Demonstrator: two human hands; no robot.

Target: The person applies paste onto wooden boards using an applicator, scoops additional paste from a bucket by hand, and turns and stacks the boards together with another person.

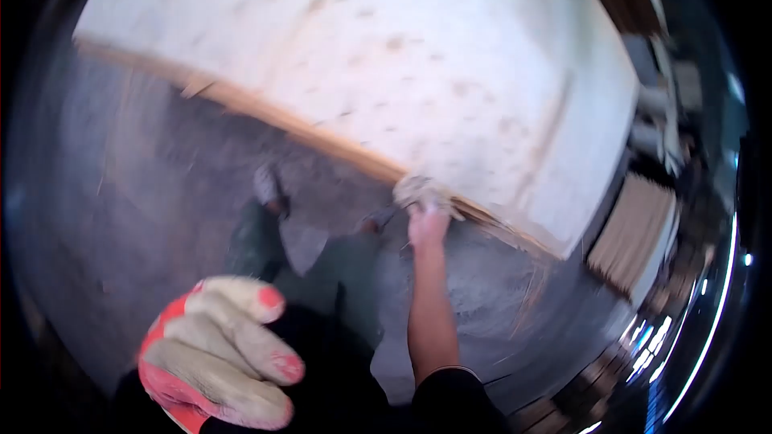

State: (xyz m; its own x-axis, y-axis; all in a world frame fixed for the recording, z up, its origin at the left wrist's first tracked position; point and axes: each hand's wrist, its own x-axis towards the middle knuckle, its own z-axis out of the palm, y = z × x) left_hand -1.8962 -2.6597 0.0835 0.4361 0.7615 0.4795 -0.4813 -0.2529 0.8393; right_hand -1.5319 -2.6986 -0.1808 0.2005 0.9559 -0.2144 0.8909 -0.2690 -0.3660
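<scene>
A broad stack of pale wood veneer sheets [386, 72], marked with brown spots and streaks, fills the upper part of the head view. My right hand [426, 205], in a whitish glove that leaves the wrist bare, is at its near edge with the fingers closed over the rim; motion blur hides the exact grip. At lower left is my left hand [225, 345], in a cream glove with red fingertips and red trim. Its fingers are loosely bent and a little apart, well away from the stack, with nothing visible in them.
Splintered strips [199, 87] jut from the stack's near edge. My legs and shoes [272, 190] stand on the grey floor [185, 169] below it. Another stack of brownish sheets [633, 233] is at the right, with more blurred piles beyond.
</scene>
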